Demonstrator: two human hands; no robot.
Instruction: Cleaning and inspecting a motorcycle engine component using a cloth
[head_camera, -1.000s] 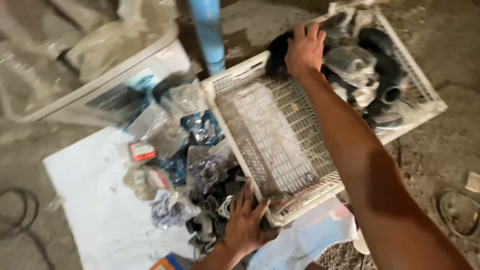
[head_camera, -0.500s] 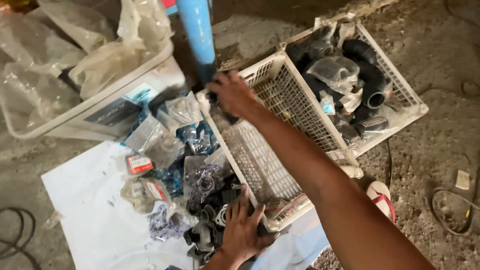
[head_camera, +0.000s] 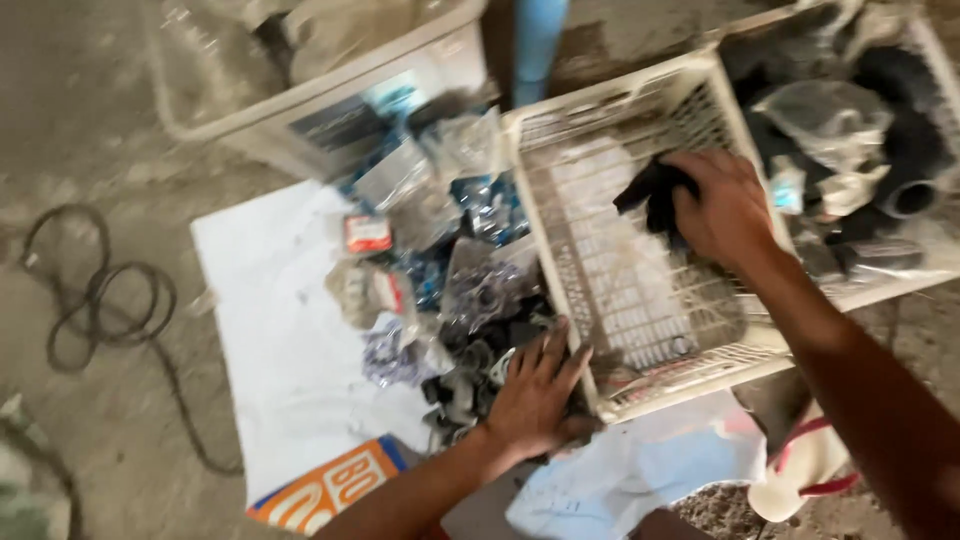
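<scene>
While an orange printed package (head_camera: 322, 492) lies at the near edge on the floor, the left hand (head_camera: 535, 395) rests just beyond it, palm down with its fingers spread flat, pressing on a heap of dark pipe fittings (head_camera: 470, 375) and gripping nothing that can be made out. Its fingertips touch the near left corner of a white plastic crate (head_camera: 590, 270), which sits tilted on the floor with its lattice bottom mostly bare. To the right of that hand a crumpled pale plastic sheet (head_camera: 640, 470) lies under the crate's near edge. The fittings and a scatter of small clear bags of parts (head_camera: 470, 215) lie on a white sheet (head_camera: 275, 320) spread over the floor, left of the crate. Further left, a dark cable (head_camera: 100, 300) loops on the bare ground.

Farther in, the right hand (head_camera: 725, 210) reaches across the crate from the right, its fingers curled closed around a black fitting (head_camera: 650, 190) held just above the lattice near the crate's middle. Beyond and to the right, a second crate (head_camera: 930, 255) holds black elbow pipes (head_camera: 905, 160) and bagged pieces. At the far side a blue pipe (head_camera: 540, 45) stands upright just beyond the two crates, and a white tub (head_camera: 330, 95) filled with clear plastic sits at the far left.
</scene>
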